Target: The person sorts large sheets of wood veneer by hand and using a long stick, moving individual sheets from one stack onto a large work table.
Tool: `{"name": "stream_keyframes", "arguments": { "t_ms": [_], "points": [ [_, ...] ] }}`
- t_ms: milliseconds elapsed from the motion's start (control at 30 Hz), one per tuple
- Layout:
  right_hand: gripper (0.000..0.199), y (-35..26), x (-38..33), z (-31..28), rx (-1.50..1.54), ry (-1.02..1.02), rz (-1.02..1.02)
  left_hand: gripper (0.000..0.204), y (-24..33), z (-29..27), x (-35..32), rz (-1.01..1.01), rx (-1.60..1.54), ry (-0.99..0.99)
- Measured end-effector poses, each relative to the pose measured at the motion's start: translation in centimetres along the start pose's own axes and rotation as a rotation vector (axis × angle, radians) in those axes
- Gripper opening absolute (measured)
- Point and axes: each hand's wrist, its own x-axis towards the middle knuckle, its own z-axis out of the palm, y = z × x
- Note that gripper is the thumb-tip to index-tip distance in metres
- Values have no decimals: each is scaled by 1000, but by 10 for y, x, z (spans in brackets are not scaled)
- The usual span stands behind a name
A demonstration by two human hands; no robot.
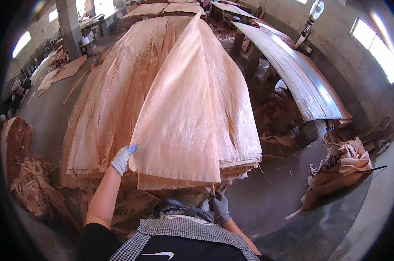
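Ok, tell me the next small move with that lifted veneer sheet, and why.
Probably draw the lifted veneer sheet a little further up off the stack. The left hand grips its near corner, while the right hand sits low under the near edge, and the sheet's far end still lies on the pile.

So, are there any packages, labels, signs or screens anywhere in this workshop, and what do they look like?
None that can be made out: no package, label, sign or screen shows.
What is in view: a stack of thin pale wood veneer sheets, and the top sheet lifted by the gloved left hand.
The gloved right hand is low beneath the sheet's edge.
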Motion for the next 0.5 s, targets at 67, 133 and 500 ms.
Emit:
{"name": "stream_keyframes", "arguments": {
  "t_ms": [67,133,500],
  "points": [
    [20,10,20,-3,19,74,-142,39,-21,-8,-6,-8,41,86],
    [22,-36,22,10,60,35,-135,40,-37,-6,-25,-30,51,165],
    [22,-143,65,-44,-169,33,19,38,-105,17,-32,-156,142,-54]
  ]
}}
